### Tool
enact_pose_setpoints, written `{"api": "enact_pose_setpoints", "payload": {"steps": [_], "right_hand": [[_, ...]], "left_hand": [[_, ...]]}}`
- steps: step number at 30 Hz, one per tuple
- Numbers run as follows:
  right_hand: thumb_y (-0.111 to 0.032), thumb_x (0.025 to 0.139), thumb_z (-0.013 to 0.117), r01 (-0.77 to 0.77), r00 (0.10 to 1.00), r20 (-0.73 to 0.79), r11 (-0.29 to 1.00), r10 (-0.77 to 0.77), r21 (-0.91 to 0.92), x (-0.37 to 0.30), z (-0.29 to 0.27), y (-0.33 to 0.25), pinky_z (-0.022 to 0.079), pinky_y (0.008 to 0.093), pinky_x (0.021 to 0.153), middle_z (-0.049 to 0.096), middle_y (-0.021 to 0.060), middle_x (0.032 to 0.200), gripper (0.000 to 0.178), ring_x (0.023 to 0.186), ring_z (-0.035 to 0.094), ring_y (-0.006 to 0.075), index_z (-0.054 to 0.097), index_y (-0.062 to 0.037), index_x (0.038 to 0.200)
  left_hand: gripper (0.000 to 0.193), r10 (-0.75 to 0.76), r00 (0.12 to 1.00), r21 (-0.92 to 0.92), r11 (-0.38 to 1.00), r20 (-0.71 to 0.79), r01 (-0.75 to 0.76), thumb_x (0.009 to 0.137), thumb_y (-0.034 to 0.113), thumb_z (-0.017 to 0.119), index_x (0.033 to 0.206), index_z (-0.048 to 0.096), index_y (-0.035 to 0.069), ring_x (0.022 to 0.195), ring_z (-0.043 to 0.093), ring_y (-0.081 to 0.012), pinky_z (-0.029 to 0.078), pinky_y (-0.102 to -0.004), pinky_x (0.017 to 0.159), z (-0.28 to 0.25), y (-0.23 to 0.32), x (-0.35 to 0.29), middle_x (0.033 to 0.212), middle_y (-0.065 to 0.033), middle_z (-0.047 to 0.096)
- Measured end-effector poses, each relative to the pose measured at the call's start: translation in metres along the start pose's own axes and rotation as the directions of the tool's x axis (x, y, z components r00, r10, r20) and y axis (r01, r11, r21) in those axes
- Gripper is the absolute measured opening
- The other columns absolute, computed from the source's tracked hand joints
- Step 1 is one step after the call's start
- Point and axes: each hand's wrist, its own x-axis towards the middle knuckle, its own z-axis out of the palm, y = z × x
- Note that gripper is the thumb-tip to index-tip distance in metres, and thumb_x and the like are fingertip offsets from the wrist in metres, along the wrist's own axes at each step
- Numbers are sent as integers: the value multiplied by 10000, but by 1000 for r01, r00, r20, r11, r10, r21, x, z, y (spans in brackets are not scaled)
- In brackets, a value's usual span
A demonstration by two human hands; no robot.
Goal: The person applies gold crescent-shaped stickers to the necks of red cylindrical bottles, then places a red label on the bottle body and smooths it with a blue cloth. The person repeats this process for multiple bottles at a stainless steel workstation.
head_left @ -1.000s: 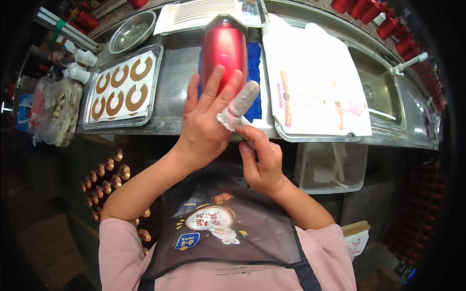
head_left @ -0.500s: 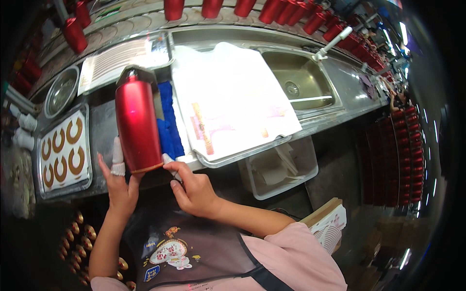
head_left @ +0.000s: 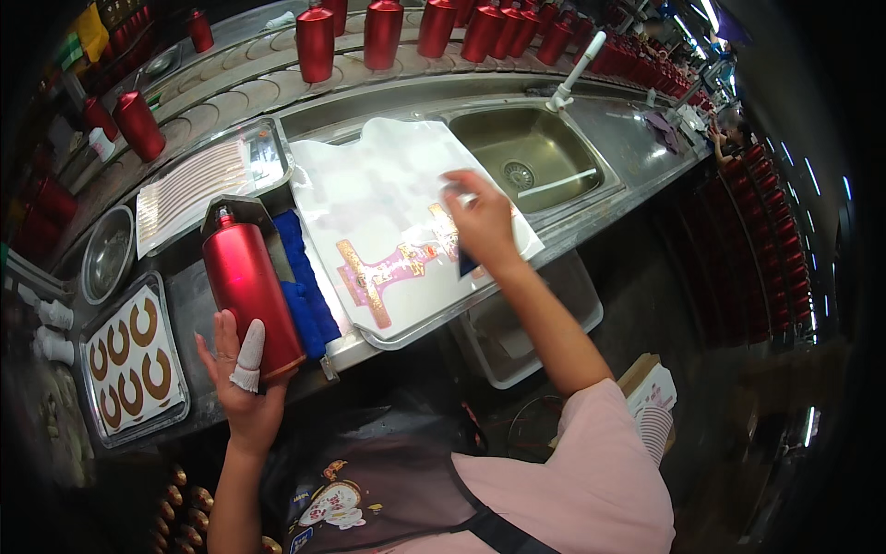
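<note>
A glossy red bottle (head_left: 251, 294) lies on its side, its neck pointing away from me into a dark angular holder (head_left: 242, 207). My left hand (head_left: 247, 369) is wrapped round its near end, a white finger cover on one finger. My right hand (head_left: 484, 223) is over a large white sheet (head_left: 369, 175) with pink and gold decals (head_left: 378, 277), its fingers curled and somewhat blurred. A small dark blue flat piece (head_left: 464, 257) juts out below that hand, apparently held in it. Blue cloth (head_left: 309, 309) lies right of the bottle.
At left are a tray of curved gold decals (head_left: 134, 355), a metal bowl (head_left: 108, 254) and a tray (head_left: 268, 152) with a striped sheet. A sink (head_left: 521, 152) with a white tap (head_left: 577, 72) lies at right. Red bottles (head_left: 382, 35) line the conveyor behind. Below stands a plastic bin (head_left: 577, 300).
My right hand has left the bottle's near end and moved right, over the decal sheet. My left hand has shifted further round the bottle. The whole view has tilted.
</note>
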Motion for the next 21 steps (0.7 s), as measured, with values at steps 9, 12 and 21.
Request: {"api": "enact_pose_setpoints", "payload": {"steps": [9,12,21], "right_hand": [[-283,888,718,-707,549,354,646,758,-288,93,-96,211,545,358,655,723,107,871,345,712,678,220,698,7,1074],[-288,902,727,-821,501,634,555,588,134,93,-106,161,453,297,497,699,61,789,281,625,595,98,711,-11,945],[-334,705,899,-528,700,388,800,599,-283,32,-92,130,464,299,589,687,70,733,413,641,613,133,716,24,800]], "left_hand": [[750,-6,999,46,999,32,4,792,98,829,1482,534,104,1510,347,-377,135,-644,1218,-3,2,1,1601,-221,399],[760,-9,1000,44,999,28,8,792,93,826,1489,524,108,1514,339,-378,133,-647,1217,-1,2,-1,1607,-220,391],[769,-11,1000,17,1000,28,11,763,77,844,1471,546,118,1515,338,-378,134,-641,1218,1,2,1,1611,-213,389]]}}
